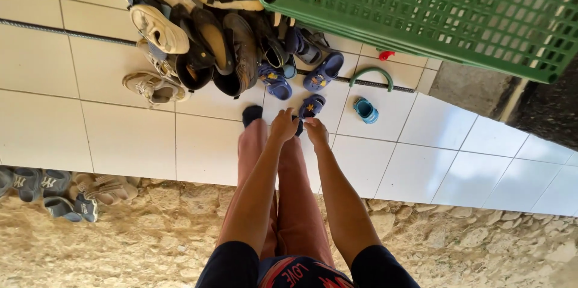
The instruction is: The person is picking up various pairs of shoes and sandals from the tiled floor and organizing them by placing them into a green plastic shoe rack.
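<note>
- Person bends low over a white tiled floor (120,137), both bare arms stretched down past pink trousers (289,203).
- Left hand (284,125) and right hand (315,131) meet close together at a small dark-blue child's clog with a yellow motif (312,106); fingers look curled at its heel end, but the actual grip is too small to tell.
- That clog lies on the tile just beyond a dark-socked foot (251,113).
- Just beside it, to the right: a tiny turquoise child's clog (365,110).
- Behind: a jumbled pile of worn shoes and sandals (198,53) and two more blue children's clogs (325,71).
- A green plastic lattice crate (433,5) fills the upper right.
</note>
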